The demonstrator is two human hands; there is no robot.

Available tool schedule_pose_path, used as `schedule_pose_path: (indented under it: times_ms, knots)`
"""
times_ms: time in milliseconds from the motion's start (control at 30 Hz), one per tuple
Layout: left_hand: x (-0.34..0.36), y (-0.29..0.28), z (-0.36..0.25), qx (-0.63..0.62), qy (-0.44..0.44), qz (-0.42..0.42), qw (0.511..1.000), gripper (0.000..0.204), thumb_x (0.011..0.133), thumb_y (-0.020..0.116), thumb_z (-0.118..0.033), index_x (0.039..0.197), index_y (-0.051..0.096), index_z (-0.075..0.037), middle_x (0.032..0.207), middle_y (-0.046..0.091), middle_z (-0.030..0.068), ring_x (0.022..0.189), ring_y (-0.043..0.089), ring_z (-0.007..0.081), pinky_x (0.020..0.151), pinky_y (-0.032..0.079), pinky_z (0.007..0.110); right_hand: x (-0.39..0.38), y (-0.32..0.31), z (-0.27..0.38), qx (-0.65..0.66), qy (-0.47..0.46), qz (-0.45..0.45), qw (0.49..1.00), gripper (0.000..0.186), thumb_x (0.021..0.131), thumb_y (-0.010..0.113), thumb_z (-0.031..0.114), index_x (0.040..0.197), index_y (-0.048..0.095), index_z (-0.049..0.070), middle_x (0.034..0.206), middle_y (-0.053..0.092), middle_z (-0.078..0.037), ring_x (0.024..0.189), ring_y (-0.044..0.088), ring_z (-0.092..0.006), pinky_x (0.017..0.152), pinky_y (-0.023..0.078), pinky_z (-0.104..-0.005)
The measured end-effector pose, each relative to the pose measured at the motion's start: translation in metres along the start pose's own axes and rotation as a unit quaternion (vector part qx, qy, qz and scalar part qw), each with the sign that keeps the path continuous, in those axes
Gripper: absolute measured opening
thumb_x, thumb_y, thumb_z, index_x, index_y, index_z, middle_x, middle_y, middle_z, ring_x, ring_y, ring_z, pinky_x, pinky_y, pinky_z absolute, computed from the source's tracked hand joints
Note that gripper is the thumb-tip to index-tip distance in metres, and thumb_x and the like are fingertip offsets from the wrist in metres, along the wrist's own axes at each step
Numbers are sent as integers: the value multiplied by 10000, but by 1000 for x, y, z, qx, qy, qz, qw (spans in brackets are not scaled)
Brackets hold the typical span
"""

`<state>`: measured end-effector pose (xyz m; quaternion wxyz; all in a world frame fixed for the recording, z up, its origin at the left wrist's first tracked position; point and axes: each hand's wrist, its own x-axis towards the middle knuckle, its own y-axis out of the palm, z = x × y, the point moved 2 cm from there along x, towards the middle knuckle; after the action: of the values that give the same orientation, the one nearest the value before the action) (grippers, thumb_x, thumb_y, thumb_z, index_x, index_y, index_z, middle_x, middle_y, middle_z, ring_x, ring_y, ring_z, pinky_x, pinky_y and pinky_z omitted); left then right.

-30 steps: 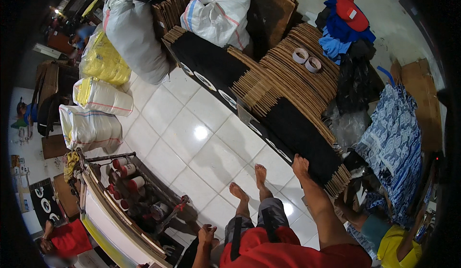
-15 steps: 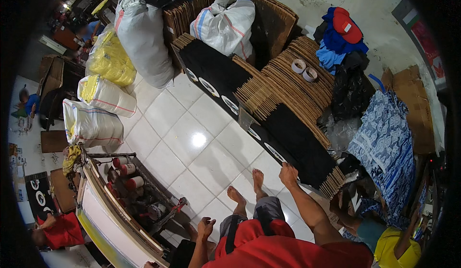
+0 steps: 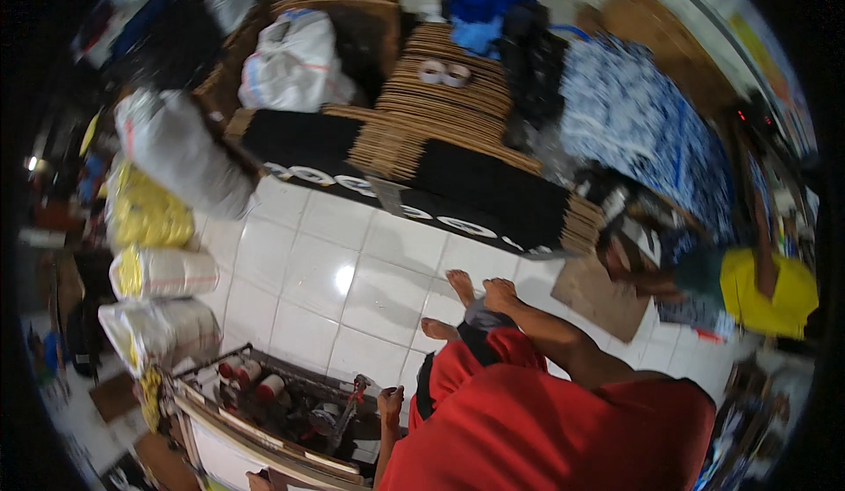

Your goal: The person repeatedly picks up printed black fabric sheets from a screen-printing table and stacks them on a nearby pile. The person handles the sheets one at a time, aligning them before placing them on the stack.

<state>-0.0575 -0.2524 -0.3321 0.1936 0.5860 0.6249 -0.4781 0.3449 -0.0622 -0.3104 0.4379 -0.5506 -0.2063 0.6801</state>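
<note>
while l hand (image 3: 390, 402) hangs nr rack (image 3: 299, 372), r hand (image 3: 499, 294) is nr 1 knee (image 3: 481, 318).

Blur and small size leave it unclear whether the right hand (image 3: 499, 294) or the left hand (image 3: 390, 403) holds anything. The lower edge cuts off the red shirt (image 3: 546, 421), the white board (image 3: 224, 454) and another person's hand (image 3: 260, 481). Blur smears the pattern on the blue cloth (image 3: 638, 121). The contents of the white sack (image 3: 295, 64) behind the black cloth (image 3: 304, 139) are hidden.
</note>
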Motion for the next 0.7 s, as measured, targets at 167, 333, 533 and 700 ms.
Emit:
schedule_pose_path:
  times_ms: [167,333,533,700]
  knots:
    - [27,-20,9,29,23,16,999,344,779,646,-228,885,619,98,648,616,89,593,577,156,547,444,279,-32,24,-16,9,86,17,996,322,653,522,125,938,626,18,986,617,-218,975,592,-322,870,447,-410]
    - [53,-40,18,-15,62,28,998,324,783,642,-234,848,616,82,645,605,78,570,564,158,557,451,281,-58,39,-31,36,113,89,989,347,660,545,169,953,637,7,988,622,-221,996,588,-335,861,461,-419]
    - [46,-40,7,-85,35,18,996,288,791,630,-203,827,606,81,644,595,71,547,542,148,523,432,277,-61,37,-31,66,164,83,981,299,725,549,198,952,654,34,1015,613,-223,1004,582,-348,837,477,-430]
    - [19,-28,-3,-85,24,-10,996,272,790,641,-211,726,620,52,601,580,61,527,525,126,512,421,265,-28,34,-29,26,133,121,983,276,745,551,205,962,662,75,1031,616,-194,997,584,-351,837,475,-429]
